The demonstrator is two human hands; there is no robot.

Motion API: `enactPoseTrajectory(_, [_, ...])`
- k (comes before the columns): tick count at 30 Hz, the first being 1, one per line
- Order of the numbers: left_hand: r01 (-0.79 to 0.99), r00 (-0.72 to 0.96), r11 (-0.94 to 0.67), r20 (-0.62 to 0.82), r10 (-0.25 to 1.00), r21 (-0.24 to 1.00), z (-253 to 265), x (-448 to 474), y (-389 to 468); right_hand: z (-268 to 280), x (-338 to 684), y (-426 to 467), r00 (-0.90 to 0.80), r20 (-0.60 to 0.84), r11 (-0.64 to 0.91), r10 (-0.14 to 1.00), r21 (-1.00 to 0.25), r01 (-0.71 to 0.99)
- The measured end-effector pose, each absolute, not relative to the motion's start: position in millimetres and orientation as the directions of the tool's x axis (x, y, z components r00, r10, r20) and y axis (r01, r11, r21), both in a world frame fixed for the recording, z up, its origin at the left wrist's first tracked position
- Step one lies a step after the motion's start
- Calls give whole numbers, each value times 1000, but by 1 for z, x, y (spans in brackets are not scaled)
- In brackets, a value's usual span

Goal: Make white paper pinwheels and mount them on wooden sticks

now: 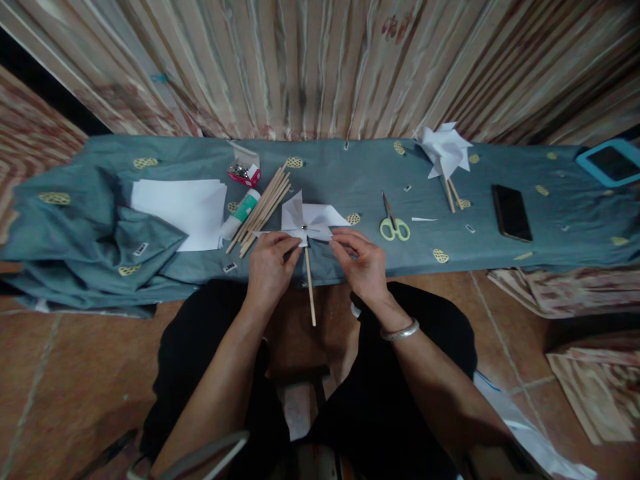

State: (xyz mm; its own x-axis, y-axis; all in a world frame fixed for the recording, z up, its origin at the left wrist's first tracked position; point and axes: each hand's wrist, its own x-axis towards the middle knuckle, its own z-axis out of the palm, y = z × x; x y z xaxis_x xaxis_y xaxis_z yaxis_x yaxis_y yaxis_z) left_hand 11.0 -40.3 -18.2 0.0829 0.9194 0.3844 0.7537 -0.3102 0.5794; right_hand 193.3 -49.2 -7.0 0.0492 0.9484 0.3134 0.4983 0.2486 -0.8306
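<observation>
A white paper pinwheel (320, 217) on a wooden stick (311, 287) lies at the near edge of the cloth, its stick pointing towards me past the edge. A small metal pin head shows at its centre. My left hand (273, 267) pinches the pinwheel's lower left blade, close to the centre. On the other side, my right hand (363, 263) has thumb and fingertips closed on the tip of the right blade. Beside my left hand lie several wooden sticks (265, 207) in a loose bundle and a glue stick (241, 213) with a green label.
White paper sheets (180, 207) and an opened red box (244, 172) of small metal pins are on the left. To the right lie green-handled scissors (394, 223), a paper sliver (424, 219), finished-looking pinwheels (445, 152), a black phone (512, 212) and a blue-framed device (610, 163). A pleated curtain (310, 67) hangs behind.
</observation>
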Motion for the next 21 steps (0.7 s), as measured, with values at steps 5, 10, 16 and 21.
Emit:
enactPoseTrajectory(5, [762,112,-333,393,913,556,-18,11,-42,-9,192,-47,95,278,216,956,-885,412])
enactPoseTrajectory(10, [767,129,-335,381,916,547,-16,12,-42,-7,190,-49,63,279,222,958,-866,448])
enactPoseTrajectory(16, [765,138,-344,383,913,544,-16,12,-43,-4,190,-53,-8,308,265,951,-805,531])
enactPoseTrajectory(21, [759,151,-346,367,918,552,-17,12,-43,-3,191,-54,-45,325,287,945,-755,589])
